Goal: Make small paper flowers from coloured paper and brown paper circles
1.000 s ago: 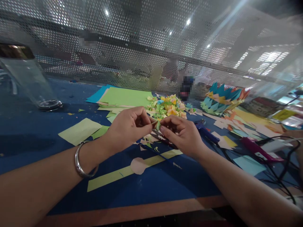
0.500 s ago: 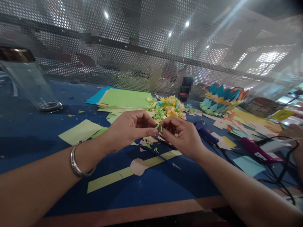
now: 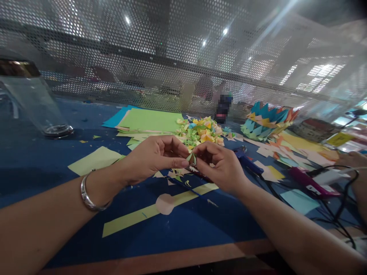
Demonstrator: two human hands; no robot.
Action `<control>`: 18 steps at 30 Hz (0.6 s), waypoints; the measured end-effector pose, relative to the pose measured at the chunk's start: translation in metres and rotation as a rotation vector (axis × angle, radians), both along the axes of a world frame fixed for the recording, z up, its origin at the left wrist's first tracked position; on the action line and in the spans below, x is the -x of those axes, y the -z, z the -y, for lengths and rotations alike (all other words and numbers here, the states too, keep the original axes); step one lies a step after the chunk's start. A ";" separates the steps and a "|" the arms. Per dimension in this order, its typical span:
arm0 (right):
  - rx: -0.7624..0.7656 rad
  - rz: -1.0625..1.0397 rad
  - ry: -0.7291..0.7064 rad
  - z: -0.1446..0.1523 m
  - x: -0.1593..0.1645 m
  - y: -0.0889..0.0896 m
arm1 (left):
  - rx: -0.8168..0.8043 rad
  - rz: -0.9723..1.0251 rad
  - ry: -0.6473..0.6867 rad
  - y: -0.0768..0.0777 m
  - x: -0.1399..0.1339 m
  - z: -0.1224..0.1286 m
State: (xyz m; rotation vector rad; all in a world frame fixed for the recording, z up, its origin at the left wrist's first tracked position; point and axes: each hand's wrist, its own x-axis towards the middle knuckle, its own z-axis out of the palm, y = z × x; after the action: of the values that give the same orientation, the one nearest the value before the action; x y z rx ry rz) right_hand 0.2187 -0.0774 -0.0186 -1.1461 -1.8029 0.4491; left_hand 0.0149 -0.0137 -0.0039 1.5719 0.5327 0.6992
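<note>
Between my two hands is a small folded green paper piece (image 3: 192, 157), pinched at its edges above the table. My left hand (image 3: 160, 157), with a silver bangle on the wrist, grips it with thumb and fingertips. From the other side my right hand (image 3: 219, 163) pinches it too. Just behind lies a heap of small folded paper pieces (image 3: 202, 130) in green, yellow and peach. Below the hands, a pale green paper strip (image 3: 126, 221) lies slanted on the table, with a pink paper circle (image 3: 164, 204) on it.
A glass jar (image 3: 43, 103) stands at the left. Green paper sheets (image 3: 155, 120) are stacked at the back. On the right are a blue glue gun (image 3: 249, 162), a paper crown (image 3: 268, 120), a magenta power strip (image 3: 312, 185), cables and another person's hand (image 3: 351, 162).
The folded green piece shows a little more between my fingertips, its shape slightly more spread. Both hands stay almost in place, while the whole view has shifted slightly.
</note>
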 end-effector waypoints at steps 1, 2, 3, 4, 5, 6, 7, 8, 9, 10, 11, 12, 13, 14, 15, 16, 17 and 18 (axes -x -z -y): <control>0.002 0.001 -0.003 0.000 0.000 0.000 | -0.001 -0.006 0.002 -0.001 0.000 0.000; 0.004 0.002 -0.006 -0.001 0.000 0.000 | -0.002 -0.012 0.005 -0.001 0.001 0.000; 0.008 0.004 -0.009 -0.001 0.000 0.000 | -0.005 -0.015 0.007 -0.002 0.001 0.000; 0.012 0.005 -0.010 -0.001 0.001 -0.001 | -0.008 -0.019 0.010 -0.002 0.002 0.000; 0.016 0.006 -0.011 -0.001 0.001 0.000 | -0.011 -0.022 0.014 -0.003 0.002 0.000; 0.019 0.006 -0.011 -0.001 0.000 0.000 | -0.015 -0.025 0.019 -0.003 0.003 0.000; 0.021 0.006 -0.013 -0.001 0.000 0.000 | -0.017 -0.033 0.026 -0.004 0.004 -0.001; 0.023 0.004 -0.014 0.000 0.000 0.000 | -0.016 -0.042 0.033 -0.004 0.004 -0.001; 0.024 0.002 -0.016 0.000 0.000 0.000 | -0.015 -0.052 0.039 -0.005 0.005 -0.001; 0.024 0.002 -0.018 0.001 0.000 0.000 | -0.017 -0.063 0.040 -0.005 0.006 -0.001; 0.027 0.004 -0.019 0.001 0.000 0.000 | -0.027 -0.075 0.035 -0.006 0.006 -0.001; 0.029 0.006 -0.020 0.001 0.001 0.000 | -0.048 -0.090 0.025 -0.006 0.006 -0.001; 0.033 0.009 -0.023 0.001 0.001 0.000 | -0.085 -0.106 0.011 -0.006 0.006 -0.001; 0.037 0.012 -0.024 0.001 0.001 0.000 | -0.133 -0.127 -0.006 -0.005 0.005 0.000; 0.040 0.015 -0.024 0.000 0.001 0.000 | -0.189 -0.149 -0.028 -0.005 0.004 0.001; 0.042 0.020 -0.021 0.000 0.002 0.000 | -0.251 -0.175 -0.055 -0.004 0.004 0.003; 0.041 0.026 -0.015 -0.001 0.002 0.000 | -0.317 -0.205 -0.086 -0.004 0.002 0.004; 0.038 0.032 -0.009 -0.002 0.002 0.000 | -0.381 -0.237 -0.124 -0.004 0.001 0.006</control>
State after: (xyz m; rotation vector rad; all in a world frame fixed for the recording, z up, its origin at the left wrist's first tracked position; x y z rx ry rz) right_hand 0.2167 -0.0755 -0.0191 -1.1781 -1.8348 0.4749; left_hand 0.0136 -0.0199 -0.0003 2.0074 0.7064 0.7430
